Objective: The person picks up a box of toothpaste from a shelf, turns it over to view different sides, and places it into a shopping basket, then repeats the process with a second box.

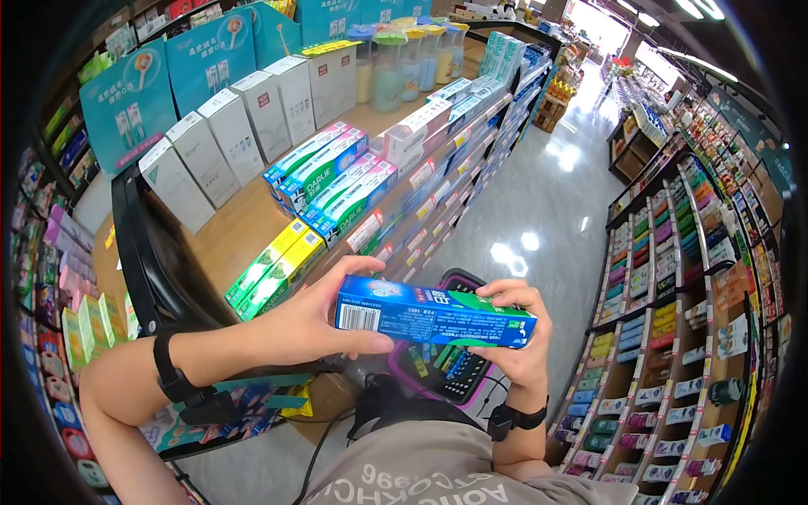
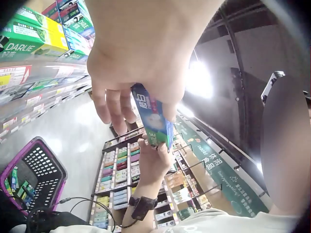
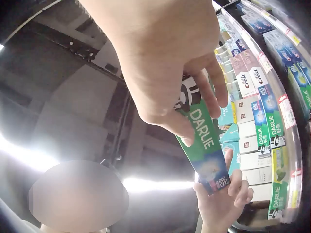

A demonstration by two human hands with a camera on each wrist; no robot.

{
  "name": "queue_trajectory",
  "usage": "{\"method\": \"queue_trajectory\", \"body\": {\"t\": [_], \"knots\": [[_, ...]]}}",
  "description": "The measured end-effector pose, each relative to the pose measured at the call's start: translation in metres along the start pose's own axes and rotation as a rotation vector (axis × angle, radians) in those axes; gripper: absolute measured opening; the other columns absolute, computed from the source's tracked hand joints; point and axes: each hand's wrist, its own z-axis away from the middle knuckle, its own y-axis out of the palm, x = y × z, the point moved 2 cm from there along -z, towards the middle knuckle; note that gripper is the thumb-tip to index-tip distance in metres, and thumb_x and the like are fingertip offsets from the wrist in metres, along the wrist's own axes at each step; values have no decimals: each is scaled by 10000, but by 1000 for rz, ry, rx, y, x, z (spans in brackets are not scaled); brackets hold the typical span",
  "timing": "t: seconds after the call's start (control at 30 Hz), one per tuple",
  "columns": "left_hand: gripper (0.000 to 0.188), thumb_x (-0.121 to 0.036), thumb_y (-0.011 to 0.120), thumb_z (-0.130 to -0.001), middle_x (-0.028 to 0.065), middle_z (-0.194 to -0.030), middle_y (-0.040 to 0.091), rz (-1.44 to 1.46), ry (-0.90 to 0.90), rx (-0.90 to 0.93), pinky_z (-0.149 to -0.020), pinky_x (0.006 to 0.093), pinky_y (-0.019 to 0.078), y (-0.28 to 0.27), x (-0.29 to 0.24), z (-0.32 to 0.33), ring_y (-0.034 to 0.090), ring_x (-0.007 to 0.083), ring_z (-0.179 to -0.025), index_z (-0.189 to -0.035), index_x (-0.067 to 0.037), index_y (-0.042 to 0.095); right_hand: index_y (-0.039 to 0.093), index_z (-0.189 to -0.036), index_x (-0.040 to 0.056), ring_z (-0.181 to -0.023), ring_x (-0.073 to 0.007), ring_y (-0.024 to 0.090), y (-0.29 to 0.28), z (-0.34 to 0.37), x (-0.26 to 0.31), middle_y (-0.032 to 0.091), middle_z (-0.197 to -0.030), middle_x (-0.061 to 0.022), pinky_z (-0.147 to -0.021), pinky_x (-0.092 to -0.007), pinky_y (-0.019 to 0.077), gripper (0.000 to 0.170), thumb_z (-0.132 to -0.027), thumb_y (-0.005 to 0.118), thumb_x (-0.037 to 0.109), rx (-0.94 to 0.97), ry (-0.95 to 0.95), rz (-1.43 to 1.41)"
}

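- The left hand [image 1: 332,313] pinches the barcode end of a blue-and-green Darlie toothpaste box [image 1: 442,313], thumb along one edge and fingers along the opposite edge.
- The right hand [image 1: 528,364] pinches the other, green end, its fingers curled over the far edge and its thumb on the opposite side.
- The toothpaste box is held in the air between both hands, in front of the person's grey T-shirt [image 1: 421,463], its barcode and small print facing the head camera.
- A black wristband device sits on each wrist, one on the left [image 1: 202,408] and one on the right [image 1: 509,418].
- Beyond the left hand, on the wooden display top [image 1: 244,219], lie two yellow-and-green Darlie boxes [image 1: 276,263], side by side near the edge.
- Next to them are stacked blue-and-green Darlie boxes [image 1: 320,164] and more with pink edges [image 1: 358,187].
- Further along stand a row of white cartons [image 1: 220,126], teal display cards [image 1: 126,105] and clear jars with coloured lids [image 1: 389,76].
- Price labels [image 1: 364,233] run along the display's front edge.
- Below the hands, a black basket with a purple rim [image 2: 46,162] holds several small green and blue boxes [image 2: 22,189].
- Across the shiny aisle floor [image 1: 539,185], tiered shelves [image 1: 631,337] carry rows of packaged goods.
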Motion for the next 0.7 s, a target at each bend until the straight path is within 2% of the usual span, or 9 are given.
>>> {"method": "queue_trajectory", "body": {"t": [0.2,0.23,0.33,0.37,0.47,0.53,0.6,0.63,0.7], "knots": [[814,-208,852,-922,57,-1217,620,82,-84,-12,-799,276,568,4,-8,2,673,133,-963,-1550,-137,339,629,-1179,55,-1213,-251,616,4,4,-5,642,-1281,-146,-1047,-388,493,635,-635,943,-36,-2,63,-64],[805,-213,853,-921,53,-1219,618,86,-82,-16,-806,272,564,4,-9,3,670,130,-982,-1543,-137,348,632,-1262,31,-1273,-258,591,2,4,-7,625,-1345,-151,-1079,-388,473,641,-695,929,14,42,51,-80],[780,-198,875,-902,60,-1209,614,94,78,-86,-796,285,559,2,3,-1,651,116,-979,-1493,-75,382,596,-1355,-15,-1279,-316,610,-6,0,-3,610,-1366,-208,-1105,-427,470,678,-770,897,149,211,164,-237],[778,-187,875,-900,61,-1222,615,61,108,-117,-799,283,556,2,3,0,646,114,-1003,-1491,-78,381,540,-1466,-47,-1319,-311,598,-8,2,-7,601,-1429,-211,-1141,-420,446,725,-859,843,208,263,111,-210],[793,-170,873,-899,72,-1260,623,-22,196,-180,-828,285,547,4,1,-1,636,118,-1071,-1505,-88,368,522,-1517,-25,-1346,-231,569,0,13,-6,605,-1464,-142,-1145,-378,434,698,-898,819,100,295,477,-322],[829,-179,870,-903,94,-1284,637,-58,244,-197,-871,296,542,4,0,1,636,137,-1109,-1536,-94,343,472,-1565,-20,-1328,-213,585,10,13,-8,608,-1470,-151,-1142,-362,438,753,-897,813,49,428,432,-209],[904,-167,879,-886,107,-1257,653,32,188,-88,-983,347,510,2,-4,2,626,183,-1179,-1585,-105,308,430,-1583,-13,-1310,-217,599,22,14,-10,618,-1448,-158,-1129,-376,453,821,-875,839,57,515,494,-218],[943,-162,884,-878,114,-1243,660,79,154,-35,-1038,372,494,3,-4,4,622,206,-1214,-1609,-110,291,428,-1577,-6,-1299,-222,607,31,16,-10,630,-1423,-154,-1124,-383,460,834,-860,850,47,462,546,-299],[990,-174,883,-882,127,-1257,677,-32,231,105,-1042,386,493,10,1,8,622,224,-1237,-1640,-109,249,424,-1565,7,-1278,-232,624,49,22,-10,654,-1372,-145,-1114,-396,475,861,-830,872,28,350,650,-451]]}}
